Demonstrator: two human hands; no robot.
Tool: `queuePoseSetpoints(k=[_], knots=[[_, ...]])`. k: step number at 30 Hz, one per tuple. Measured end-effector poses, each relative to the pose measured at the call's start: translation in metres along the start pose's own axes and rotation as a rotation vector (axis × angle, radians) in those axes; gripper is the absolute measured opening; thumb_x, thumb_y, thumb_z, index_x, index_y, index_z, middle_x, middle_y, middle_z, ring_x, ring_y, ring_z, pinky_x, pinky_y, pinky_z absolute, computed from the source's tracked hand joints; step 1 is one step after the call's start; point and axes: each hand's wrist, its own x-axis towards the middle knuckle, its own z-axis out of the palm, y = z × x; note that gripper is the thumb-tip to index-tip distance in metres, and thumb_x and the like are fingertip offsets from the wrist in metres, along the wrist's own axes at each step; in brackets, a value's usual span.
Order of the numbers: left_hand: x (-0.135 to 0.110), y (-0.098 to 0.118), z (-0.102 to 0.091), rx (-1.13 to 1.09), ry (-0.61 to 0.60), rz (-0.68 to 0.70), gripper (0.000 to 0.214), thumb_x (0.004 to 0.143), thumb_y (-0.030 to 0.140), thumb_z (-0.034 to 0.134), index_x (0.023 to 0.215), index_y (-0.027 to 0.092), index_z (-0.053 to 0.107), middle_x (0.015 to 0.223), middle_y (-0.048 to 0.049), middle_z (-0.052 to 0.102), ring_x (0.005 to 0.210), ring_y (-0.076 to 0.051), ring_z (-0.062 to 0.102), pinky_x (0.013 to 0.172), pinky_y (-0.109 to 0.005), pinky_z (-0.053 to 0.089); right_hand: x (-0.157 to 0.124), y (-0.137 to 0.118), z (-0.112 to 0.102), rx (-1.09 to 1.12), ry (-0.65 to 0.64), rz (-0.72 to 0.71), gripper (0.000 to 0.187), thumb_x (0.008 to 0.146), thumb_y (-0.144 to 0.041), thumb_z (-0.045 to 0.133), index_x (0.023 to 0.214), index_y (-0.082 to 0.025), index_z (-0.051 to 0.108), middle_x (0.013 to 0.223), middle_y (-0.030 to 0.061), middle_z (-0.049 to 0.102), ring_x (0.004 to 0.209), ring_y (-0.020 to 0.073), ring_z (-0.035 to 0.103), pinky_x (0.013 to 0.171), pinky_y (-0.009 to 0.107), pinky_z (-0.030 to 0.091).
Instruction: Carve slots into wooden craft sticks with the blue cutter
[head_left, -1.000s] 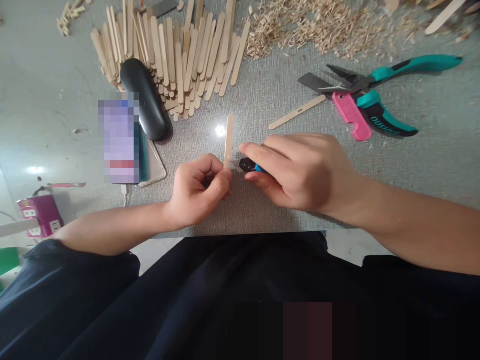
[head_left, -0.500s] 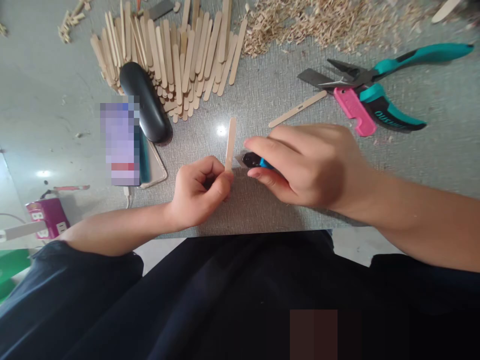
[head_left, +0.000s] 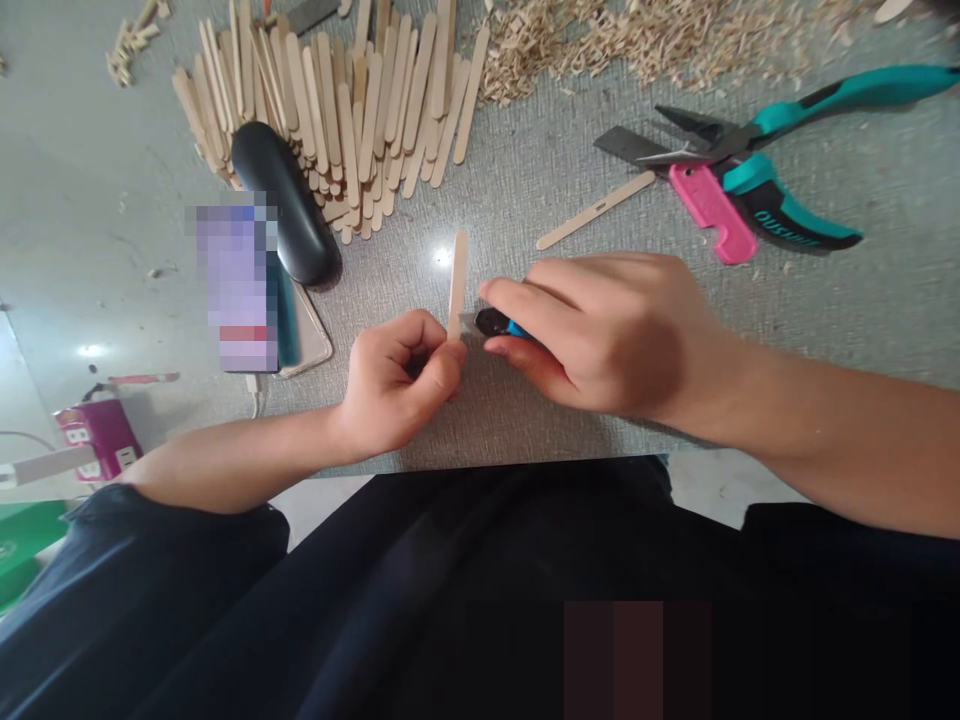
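Between the thumb and curled fingers of my left hand (head_left: 401, 380) a wooden craft stick (head_left: 458, 275) is pinched near its lower end, its free end pointing away from me. My right hand (head_left: 607, 330) is closed around a utility knife (head_left: 493, 322) with a black tip and a blue body; most of its handle is hidden in the palm. The short blade meets the stick's right edge, just above my left thumb. Another craft stick (head_left: 596, 210) with a small slot in its middle lies on the table beyond my right hand.
A heap of craft sticks (head_left: 349, 120) lies at the back, with wood shavings (head_left: 600, 45) to its right. Teal-handled pliers (head_left: 750, 140) and a pink tool (head_left: 712, 212) lie at the right. A black case (head_left: 285, 205) and a phone (head_left: 236, 290) are at the left, near a purple power socket (head_left: 97, 440).
My right hand has shifted slightly left, bringing the knife blade from just beside the stick into contact with its edge. My left hand stays nearly still. The view has shifted slightly.
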Motion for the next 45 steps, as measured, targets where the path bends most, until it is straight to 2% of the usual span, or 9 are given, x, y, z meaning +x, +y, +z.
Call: queuePoseSetpoints(k=[4, 9, 18, 24, 29, 34, 37, 42, 45], knots=[[0.0, 0.001, 0.0, 0.018, -0.005, 0.023, 0.031, 0.1, 0.022, 0.071, 0.073, 0.022, 0.056, 0.057, 0.002, 0.068, 0.046, -0.007, 0.057, 0.045, -0.017, 0.041, 0.001, 0.004, -0.006, -0.001, 0.073, 0.015, 0.061, 0.125, -0.055, 0.035, 0.13, -0.016, 0.081, 0.093, 0.0074, 0.075, 0.069, 0.0197, 0.055, 0.065, 0.038, 0.029], [0.001, 0.003, 0.002, -0.025, 0.031, 0.055, 0.033, 0.103, 0.022, 0.07, 0.072, 0.021, 0.058, 0.056, 0.0022, 0.07, 0.045, -0.006, 0.057, 0.045, -0.016, 0.043, -0.001, 0.001, -0.005, 0.086, 0.003, -0.026, 0.06, 0.125, -0.049, 0.031, 0.124, -0.016, 0.082, 0.087, 0.0068, 0.072, 0.069, 0.0202, 0.056, 0.066, 0.037, 0.031], [0.0, 0.001, 0.001, -0.004, 0.029, 0.006, 0.031, 0.103, 0.025, 0.071, 0.075, 0.022, 0.058, 0.058, 0.0021, 0.07, 0.047, -0.007, 0.059, 0.046, -0.017, 0.045, -0.002, -0.005, 0.003, 0.069, -0.038, 0.015, 0.067, 0.124, -0.05, 0.024, 0.125, -0.016, 0.082, 0.085, 0.0077, 0.071, 0.066, 0.0196, 0.052, 0.065, 0.036, 0.028], [-0.001, 0.001, -0.001, 0.092, -0.021, 0.028, 0.032, 0.1, 0.025, 0.071, 0.073, 0.022, 0.054, 0.055, 0.0029, 0.066, 0.046, -0.006, 0.055, 0.044, -0.017, 0.039, 0.001, 0.0, -0.006, 0.058, 0.001, 0.066, 0.063, 0.125, -0.054, 0.031, 0.126, -0.017, 0.082, 0.089, 0.0075, 0.073, 0.067, 0.0189, 0.054, 0.062, 0.037, 0.028], [-0.001, 0.0, 0.0, 0.039, 0.009, 0.005, 0.033, 0.101, 0.027, 0.071, 0.073, 0.022, 0.055, 0.055, 0.0028, 0.066, 0.046, -0.007, 0.056, 0.045, -0.017, 0.041, 0.002, 0.007, -0.012, 0.11, 0.013, 0.052, 0.062, 0.124, -0.053, 0.032, 0.124, -0.017, 0.082, 0.088, 0.0069, 0.072, 0.066, 0.0189, 0.054, 0.062, 0.037, 0.028], [0.0, 0.0, 0.0, 0.027, 0.008, 0.027, 0.034, 0.103, 0.025, 0.07, 0.073, 0.022, 0.054, 0.056, 0.003, 0.066, 0.046, -0.006, 0.054, 0.045, -0.017, 0.041, 0.001, 0.0, -0.01, 0.139, -0.079, -0.002, 0.057, 0.123, -0.049, 0.035, 0.119, -0.02, 0.083, 0.085, 0.0061, 0.072, 0.067, 0.0202, 0.056, 0.065, 0.038, 0.029], [0.0, -0.001, -0.001, 0.079, 0.007, 0.036, 0.034, 0.102, 0.026, 0.069, 0.073, 0.023, 0.053, 0.057, 0.0033, 0.063, 0.048, -0.006, 0.053, 0.046, -0.018, 0.039, -0.001, -0.003, -0.006, 0.132, -0.092, 0.039, 0.057, 0.122, -0.049, 0.033, 0.123, -0.021, 0.083, 0.086, 0.007, 0.072, 0.068, 0.021, 0.056, 0.066, 0.04, 0.025], [0.003, 0.0, -0.001, 0.133, 0.022, 0.106, 0.032, 0.096, 0.021, 0.07, 0.072, 0.023, 0.049, 0.055, 0.0075, 0.05, 0.047, -0.004, 0.039, 0.044, -0.018, 0.03, -0.003, -0.002, -0.008, 0.008, 0.053, -0.038, 0.041, 0.12, -0.042, 0.049, 0.118, -0.018, 0.082, 0.08, 0.0032, 0.067, 0.068, 0.0208, 0.056, 0.064, 0.039, 0.027], [0.004, 0.0, 0.0, 0.182, 0.027, 0.161, 0.031, 0.093, 0.019, 0.069, 0.071, 0.022, 0.047, 0.056, 0.0086, 0.043, 0.048, -0.003, 0.032, 0.043, -0.018, 0.023, 0.001, 0.0, -0.018, 0.011, -0.029, -0.066, 0.039, 0.119, -0.039, 0.049, 0.111, -0.019, 0.082, 0.082, 0.0044, 0.068, 0.066, 0.0206, 0.052, 0.064, 0.04, 0.027]])
